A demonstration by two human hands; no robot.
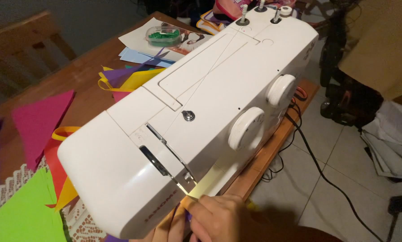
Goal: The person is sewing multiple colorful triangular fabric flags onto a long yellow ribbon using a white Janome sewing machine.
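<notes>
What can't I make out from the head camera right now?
- Needle area: hidden behind the white sewing machine body.
- Hand at the machine's front: cut off by the bottom edge, so I cannot tell left from right or what it holds.
- Green items in the clear box: too small.

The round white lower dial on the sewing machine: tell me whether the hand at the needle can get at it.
Probably yes: the white lower dial faces the open side, and nothing lies between it and the hand.
</notes>
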